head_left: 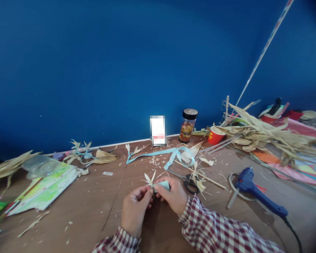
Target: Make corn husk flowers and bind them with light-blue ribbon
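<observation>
Husk flower [149,179] pinched by both hands' grips above littered brown table [94,203], blue wall [121,70] behind.

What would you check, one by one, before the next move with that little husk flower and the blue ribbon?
1. Both hands on the piece: ok. The left hand and right hand pinch the husk flower between them.
2. Ribbon in the grip: ok. A fold of light blue ribbon shows at the right fingertips.
3. Ribbon wound tight: cannot tell, fingers hide it.
4. Scissors within reach: ok. The scissors lie just beyond the right hand.
5. Glue gun clear of the hands: ok. The glue gun lies off to the right.
6. Glue gun hot: cannot tell.
</observation>
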Motion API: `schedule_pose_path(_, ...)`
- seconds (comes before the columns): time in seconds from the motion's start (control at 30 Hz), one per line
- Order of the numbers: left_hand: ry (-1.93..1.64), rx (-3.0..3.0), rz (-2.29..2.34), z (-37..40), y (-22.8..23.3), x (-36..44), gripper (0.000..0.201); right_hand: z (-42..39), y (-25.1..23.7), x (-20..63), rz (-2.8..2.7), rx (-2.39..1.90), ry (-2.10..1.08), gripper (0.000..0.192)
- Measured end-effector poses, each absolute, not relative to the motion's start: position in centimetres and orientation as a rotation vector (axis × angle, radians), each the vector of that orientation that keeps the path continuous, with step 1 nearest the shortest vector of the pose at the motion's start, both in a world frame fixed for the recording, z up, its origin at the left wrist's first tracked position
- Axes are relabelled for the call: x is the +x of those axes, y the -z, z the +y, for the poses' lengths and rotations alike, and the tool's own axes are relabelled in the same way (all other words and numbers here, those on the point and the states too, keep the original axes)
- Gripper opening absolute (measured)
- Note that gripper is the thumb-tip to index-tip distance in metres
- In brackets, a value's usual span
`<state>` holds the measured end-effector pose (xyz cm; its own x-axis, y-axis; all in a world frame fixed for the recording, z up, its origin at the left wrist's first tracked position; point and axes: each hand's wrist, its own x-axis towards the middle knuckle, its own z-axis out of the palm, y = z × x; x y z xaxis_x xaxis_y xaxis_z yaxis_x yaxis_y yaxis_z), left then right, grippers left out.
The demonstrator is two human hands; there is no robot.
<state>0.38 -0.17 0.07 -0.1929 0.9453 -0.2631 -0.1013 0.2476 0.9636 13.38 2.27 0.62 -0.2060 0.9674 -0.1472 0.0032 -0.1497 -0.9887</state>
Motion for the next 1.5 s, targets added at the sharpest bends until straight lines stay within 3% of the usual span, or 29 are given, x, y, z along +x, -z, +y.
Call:
schedule_pose_path(0.5,-1.227,0.743,1.427,-0.09,-0.06,0.32,0.029,2.02,-0.6,13.57,-1.452,-1.12,-1.365,0.02)
schedule_pose_path(1.5,-1.241,0.768,1.407,-0.21,0.17,0.58,0.033,2.12,-0.15,13.25,-1.359,-1.174,-1.457,0.018)
